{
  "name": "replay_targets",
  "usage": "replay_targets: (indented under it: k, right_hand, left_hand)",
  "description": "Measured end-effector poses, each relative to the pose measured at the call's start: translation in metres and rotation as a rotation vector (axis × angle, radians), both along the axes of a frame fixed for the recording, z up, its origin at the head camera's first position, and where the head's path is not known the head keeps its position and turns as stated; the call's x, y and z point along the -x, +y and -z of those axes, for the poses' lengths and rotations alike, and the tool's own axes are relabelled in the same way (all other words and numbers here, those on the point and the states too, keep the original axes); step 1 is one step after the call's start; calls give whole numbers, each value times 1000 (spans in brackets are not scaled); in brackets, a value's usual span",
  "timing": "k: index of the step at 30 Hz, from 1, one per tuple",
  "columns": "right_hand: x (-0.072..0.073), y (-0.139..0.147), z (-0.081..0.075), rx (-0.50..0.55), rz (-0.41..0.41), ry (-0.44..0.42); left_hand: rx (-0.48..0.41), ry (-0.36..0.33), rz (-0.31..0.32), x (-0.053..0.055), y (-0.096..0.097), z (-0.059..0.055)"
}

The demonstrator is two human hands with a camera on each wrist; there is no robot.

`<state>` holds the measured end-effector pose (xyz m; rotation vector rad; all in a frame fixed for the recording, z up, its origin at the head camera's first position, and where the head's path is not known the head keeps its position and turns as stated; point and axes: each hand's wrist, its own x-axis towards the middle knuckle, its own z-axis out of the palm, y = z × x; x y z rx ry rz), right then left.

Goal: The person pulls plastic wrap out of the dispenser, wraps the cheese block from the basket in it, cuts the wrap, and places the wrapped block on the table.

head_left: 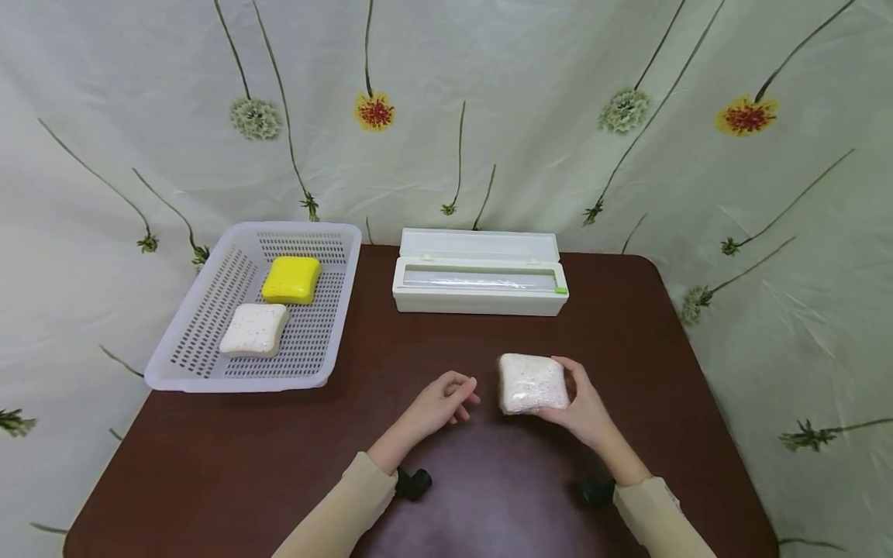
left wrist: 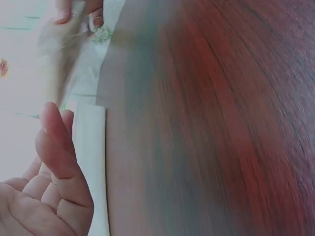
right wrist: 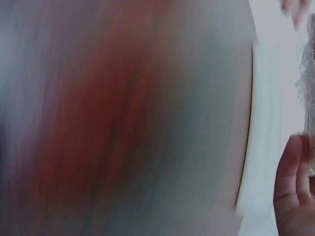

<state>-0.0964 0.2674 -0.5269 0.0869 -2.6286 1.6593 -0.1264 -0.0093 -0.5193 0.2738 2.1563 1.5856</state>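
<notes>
In the head view my right hand [head_left: 584,403] grips a white speckled sponge [head_left: 532,384] by its right edge, thumb below and fingers above. Clear plastic film wraps the sponge, glossy and wrinkled on its front. My left hand [head_left: 441,401] hovers just left of it, fingers loosely bent and holding nothing. The left wrist view shows that hand [left wrist: 54,182] near the blurred wrapped sponge [left wrist: 61,54]. At the right border of the right wrist view, my right hand [right wrist: 295,187] is partly cut off beside the film-covered sponge [right wrist: 310,93].
A white cling film dispenser [head_left: 481,301] sits at the table's back, lid raised, with a film roll and a green slider. On the left, a pale plastic basket [head_left: 163,372] holds a yellow sponge [head_left: 291,280] and another white sponge [head_left: 254,330]. A flowered curtain [head_left: 530,116] hangs behind the brown table [head_left: 293,449].
</notes>
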Motion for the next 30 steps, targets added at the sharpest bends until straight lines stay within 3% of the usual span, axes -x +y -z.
replay_targets:
  k: [7,12,19,30]
  right_hand:
    - [33,84,-11,-108,150,-152]
    - [49,121,-7,-156,156,-254]
    - [61,129,1,-235,108,-358]
    - [73,131,3,-346,22,-436]
  left_hand:
    - [29,18,-52,-3,-22,4]
    - [47,25,-52,-10,-31,3]
    - [37,57,-26,-15,-35,5]
    - [51,98,-14,-11,-41,7]
